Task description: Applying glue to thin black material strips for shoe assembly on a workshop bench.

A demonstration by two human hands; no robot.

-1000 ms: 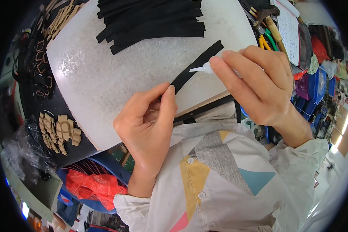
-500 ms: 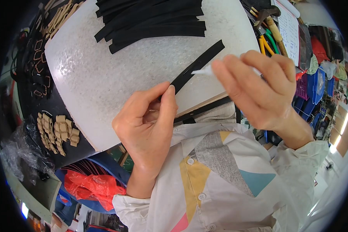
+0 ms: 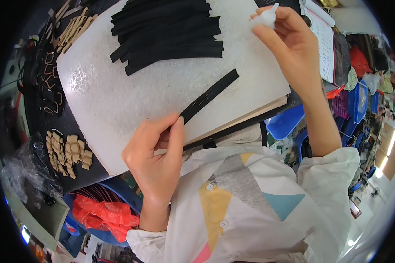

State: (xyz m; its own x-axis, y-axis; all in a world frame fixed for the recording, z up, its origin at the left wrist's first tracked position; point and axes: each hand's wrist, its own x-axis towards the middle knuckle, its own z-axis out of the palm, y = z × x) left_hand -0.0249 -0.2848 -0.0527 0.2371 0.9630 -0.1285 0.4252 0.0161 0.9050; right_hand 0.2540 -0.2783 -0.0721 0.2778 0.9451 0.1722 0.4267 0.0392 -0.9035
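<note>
A black strip (image 3: 211, 94) slants across the white board (image 3: 131, 96), its near end pinched between the thumb and fingers of my left hand (image 3: 156, 151). Small pale marks show near the strip's middle. My right hand (image 3: 294, 44) is raised at the far right of the board, closed around a small white bottle with a narrow nozzle (image 3: 267, 18). The nozzle points up and away from the strip. Beyond the strip lies a pile of similar black strips (image 3: 166, 37), overlapping side by side.
Left of the board are beige looped pieces (image 3: 70, 151), metal rectangular rings (image 3: 50, 76) and crumpled clear plastic (image 3: 28, 168). Below the table's left edge stands a blue tub holding a red plastic bag (image 3: 103, 215). A written sheet (image 3: 322, 48) lies at the far right.
My right hand has lifted the bottle off the strip, moving away from me and turning its nozzle upward. My left hand still pinches the strip; the whole view has shifted slightly.
</note>
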